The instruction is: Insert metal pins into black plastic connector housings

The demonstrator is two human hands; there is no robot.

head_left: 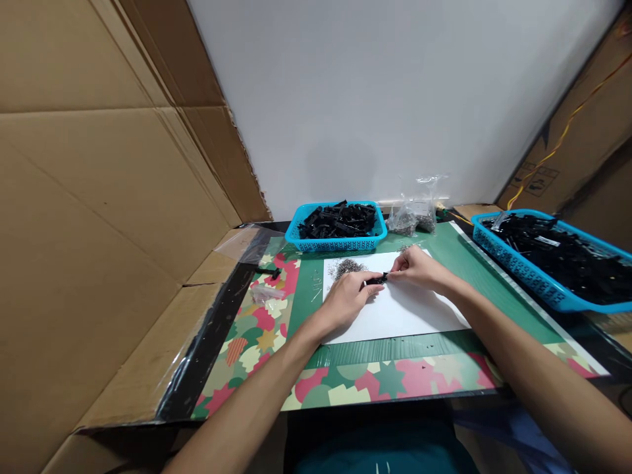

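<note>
Over a white sheet, my left hand is closed on a small black part, held between thumb and fingers. My right hand is pinched at the right end of that part; whatever sits between its fingertips is too small to make out. A pile of small metal pieces lies on the sheet just behind my left hand. More thin metal bits are scattered to the left of the sheet.
Behind the sheet stands a blue basket of black parts. A larger blue basket is at the right. Clear bags stand near the wall. Another black piece and a plastic bag lie at the left.
</note>
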